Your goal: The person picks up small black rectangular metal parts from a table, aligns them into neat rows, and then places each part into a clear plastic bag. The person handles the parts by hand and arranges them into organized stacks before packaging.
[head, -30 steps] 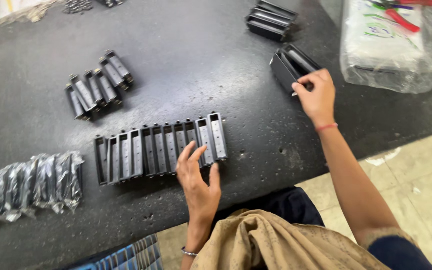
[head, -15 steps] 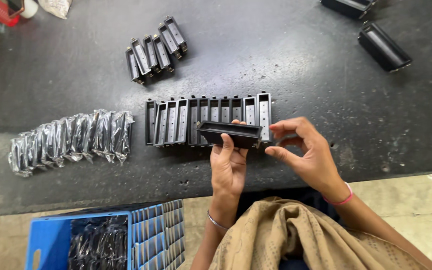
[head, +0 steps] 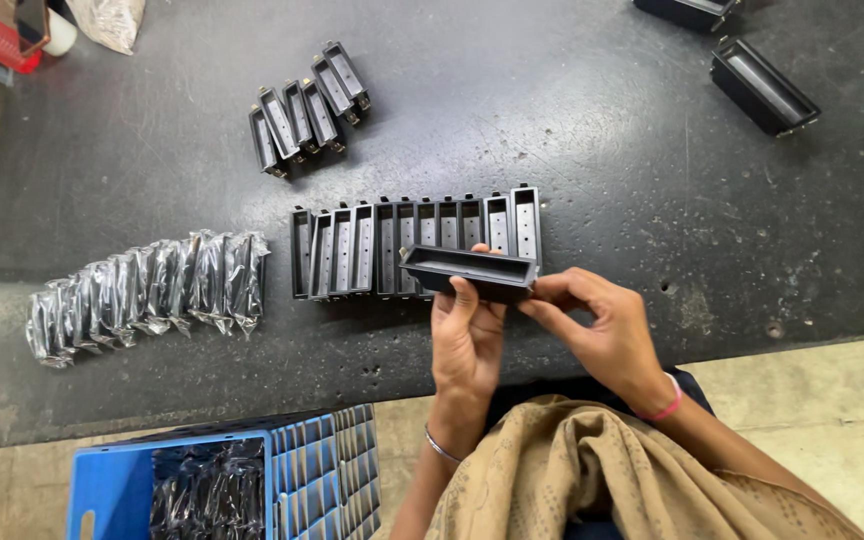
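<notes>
Both hands pinch one black tray: left hand, right hand, tray. It hovers over the row of trays near the desk's front edge. Keeping it level looks wise.

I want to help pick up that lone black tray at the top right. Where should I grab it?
Grip the tray across its two long walls near the middle, coming from above. It lies flat, open side up, alone on the table, so both long sides are free. The hands hold a similar one by its sides.

A long black plastic tray-shaped housing, open side up, held level just above a row of matching housings on the dark worktop.
</notes>
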Action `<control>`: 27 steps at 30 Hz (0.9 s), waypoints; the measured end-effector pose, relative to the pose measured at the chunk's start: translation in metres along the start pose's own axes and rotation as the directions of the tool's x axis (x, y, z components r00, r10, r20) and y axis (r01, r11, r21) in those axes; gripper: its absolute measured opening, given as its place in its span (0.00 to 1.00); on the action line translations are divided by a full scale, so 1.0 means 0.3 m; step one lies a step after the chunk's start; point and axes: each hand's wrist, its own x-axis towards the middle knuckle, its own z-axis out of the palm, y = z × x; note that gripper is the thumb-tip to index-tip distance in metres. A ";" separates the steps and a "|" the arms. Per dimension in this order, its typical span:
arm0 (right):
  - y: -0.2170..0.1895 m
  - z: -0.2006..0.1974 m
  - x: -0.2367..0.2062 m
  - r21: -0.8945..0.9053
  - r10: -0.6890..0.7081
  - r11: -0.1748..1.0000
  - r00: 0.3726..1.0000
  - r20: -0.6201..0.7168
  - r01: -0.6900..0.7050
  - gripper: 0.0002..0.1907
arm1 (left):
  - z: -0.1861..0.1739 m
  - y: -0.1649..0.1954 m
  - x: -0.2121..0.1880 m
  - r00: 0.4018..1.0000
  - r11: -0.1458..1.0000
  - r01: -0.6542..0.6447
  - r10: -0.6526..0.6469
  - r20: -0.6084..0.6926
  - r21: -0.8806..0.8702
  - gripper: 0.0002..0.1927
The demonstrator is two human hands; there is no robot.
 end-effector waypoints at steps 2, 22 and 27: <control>0.000 -0.026 -0.003 -0.053 0.022 0.998 0.999 0.034 -0.021 0.09 | 0.021 -0.008 -0.006 1.000 0.999 -0.019 0.019 0.010 0.032 0.20; -0.180 -0.145 0.046 -0.479 -0.429 0.784 0.903 0.042 0.395 0.15 | 0.214 0.043 -0.086 0.790 -0.256 -0.535 0.185 0.584 0.805 0.23; -0.175 -0.142 0.040 -0.504 -0.417 0.767 0.905 0.081 0.398 0.13 | 0.231 0.032 -0.089 0.805 -0.230 -0.516 0.199 0.559 0.825 0.22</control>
